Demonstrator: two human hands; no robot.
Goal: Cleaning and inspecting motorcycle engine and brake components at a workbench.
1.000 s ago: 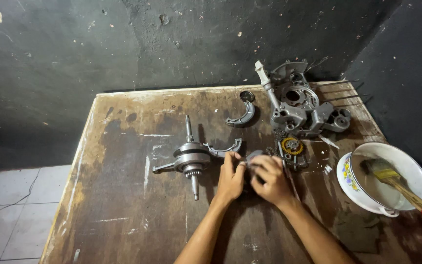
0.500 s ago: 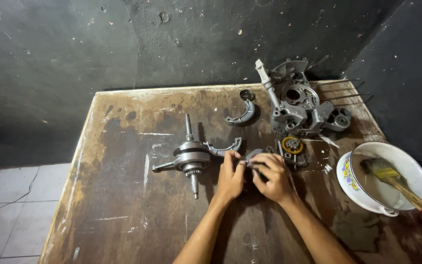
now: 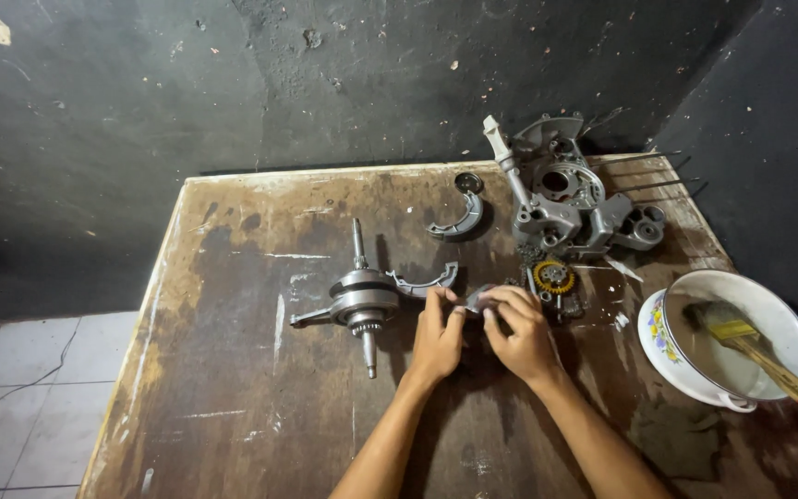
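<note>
My left hand [image 3: 438, 334] and my right hand [image 3: 520, 331] meet over the middle of a worn wooden table [image 3: 233, 388]. Together they pinch a small grey metal part [image 3: 476, 298], mostly hidden by the fingers. Just left of my left hand lies a steel crankshaft with its connecting rod [image 3: 360, 298]. A curved brake shoe [image 3: 425, 282] rests against it, close to my left fingertips. A small sprocket with a yellow centre and a chain [image 3: 554, 277] sits just right of my right hand.
A grey engine casing [image 3: 570, 199] stands at the table's back right, with another brake shoe [image 3: 459, 217] beside it. A white enamel bowl [image 3: 768, 310] holding a paintbrush [image 3: 755, 349] sits on the right edge. Dark walls close behind; tiled floor lies at the left.
Both hands stay on the small part; the fingers have shifted slightly around it. Nothing else on the table has moved.
</note>
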